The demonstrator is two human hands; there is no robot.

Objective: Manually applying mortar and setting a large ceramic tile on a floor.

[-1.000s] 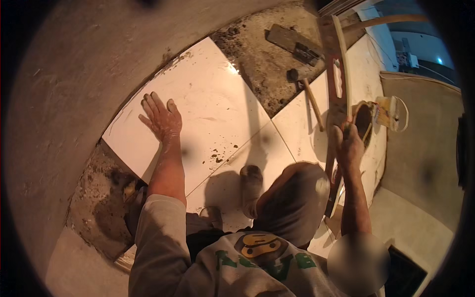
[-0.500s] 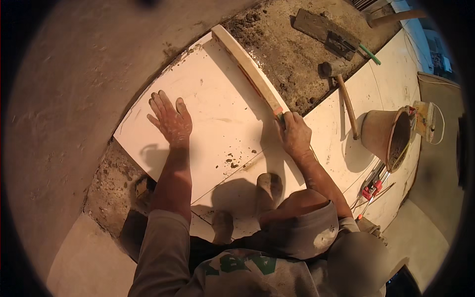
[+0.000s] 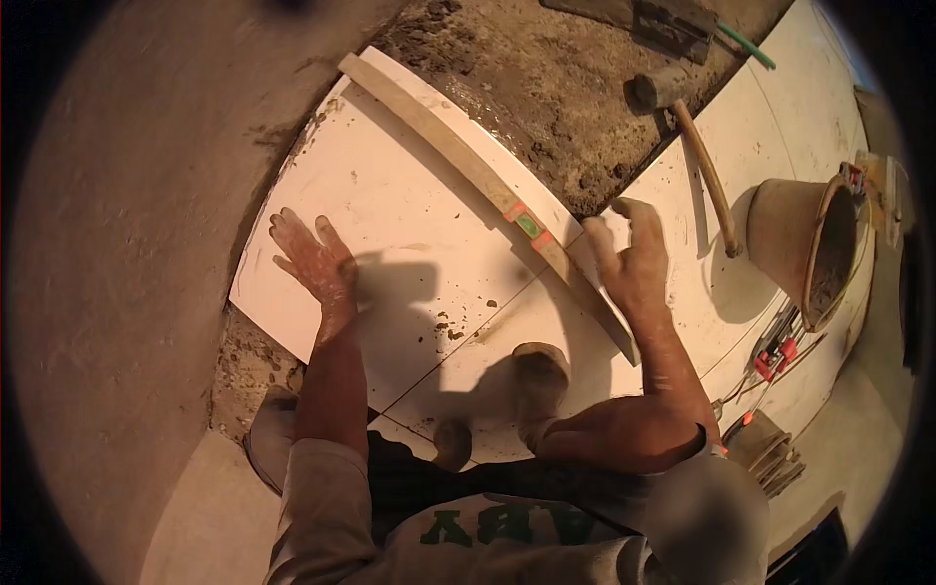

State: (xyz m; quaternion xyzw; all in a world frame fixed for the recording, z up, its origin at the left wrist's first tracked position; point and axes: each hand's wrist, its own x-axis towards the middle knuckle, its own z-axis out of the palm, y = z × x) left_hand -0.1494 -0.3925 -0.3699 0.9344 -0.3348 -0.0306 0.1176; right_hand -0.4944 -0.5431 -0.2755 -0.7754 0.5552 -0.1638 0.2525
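Note:
My left hand [image 3: 317, 261] lies on a large white floor tile [image 3: 331, 185] with its fingers spread. A long spirit level [image 3: 429, 125] rests across this tile, close to its far right edge, and reaches over the joint onto the neighbouring tile. Its green vial with orange ends faces up. My right hand [image 3: 639, 263] is just right of the level, thumb and fingers apart, holding nothing; whether it touches the tile below, I cannot tell. Mortar crumbs [image 3: 448, 327] are scattered on the tile near the joint.
Beyond the tile lies rough mortar [image 3: 565, 117], with a dirty trowel [image 3: 673, 34] at its far side. A mallet [image 3: 707, 171] rests across the mortar's edge onto tiles at right. Nearby are a bucket [image 3: 785, 239] and red-fitted tools [image 3: 777, 359]. A wall [image 3: 127, 224] rises left.
My right hand has let go of the spirit level and moved right of it, uncovering the vial. My left hand is still spread on the tile. The whole view has shifted somewhat.

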